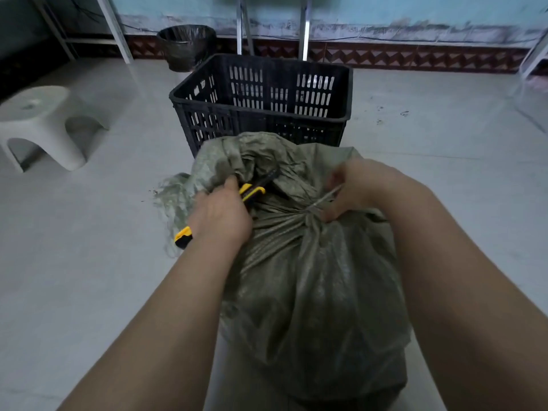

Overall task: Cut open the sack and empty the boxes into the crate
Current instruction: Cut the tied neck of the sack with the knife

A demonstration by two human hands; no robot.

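A grey-green woven sack [311, 292] stands on the floor right in front of me, tied at its neck with a thin cord [324, 200]. My left hand [221, 216] grips a yellow and black utility knife [252, 191], its tip pointing into the bunched fabric above the knot. My right hand [355, 188] pinches the cord at the knot. Behind the sack stands a black slotted plastic crate [320, 117], with nothing visible inside. The boxes are hidden inside the sack.
A white plastic stool [44, 126] sits to the left on the pale tiled floor. A dark bin [185, 47] with a liner stands by the back wall, next to metal legs [304, 31]. A white frame leg [115, 28] rises at back left.
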